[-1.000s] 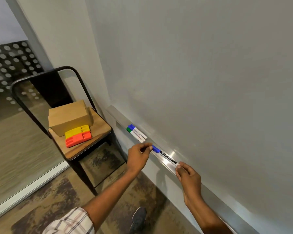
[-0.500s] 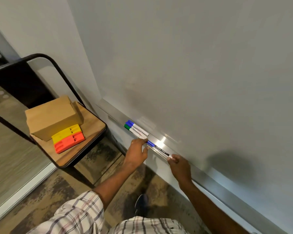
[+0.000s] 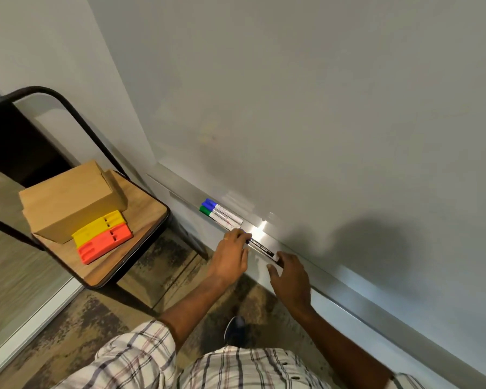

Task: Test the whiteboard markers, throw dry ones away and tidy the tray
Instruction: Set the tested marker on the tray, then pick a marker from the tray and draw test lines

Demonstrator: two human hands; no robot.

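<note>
A blue-capped marker with a black-printed barrel (image 3: 261,247) lies along the aluminium tray (image 3: 351,282) under the whiteboard (image 3: 292,108). My left hand (image 3: 230,258) pinches its cap end, and the cap is mostly hidden by my fingers. My right hand (image 3: 289,279) is at the other end with thumb and fingers apart, its fingertips touching the barrel's tip. Further left on the tray, a blue-capped marker (image 3: 222,210) and a green-capped marker (image 3: 219,218) lie side by side, close to my left hand.
A black-framed chair (image 3: 141,248) stands left of the tray, carrying a cardboard box (image 3: 68,203), a yellow eraser (image 3: 98,228) and an orange eraser (image 3: 104,245). My shoe (image 3: 235,329) is on the patterned floor below the tray.
The marker held between both hands has come down onto the tray. My right hand's grip on its end has loosened. The view has shifted closer and lower.
</note>
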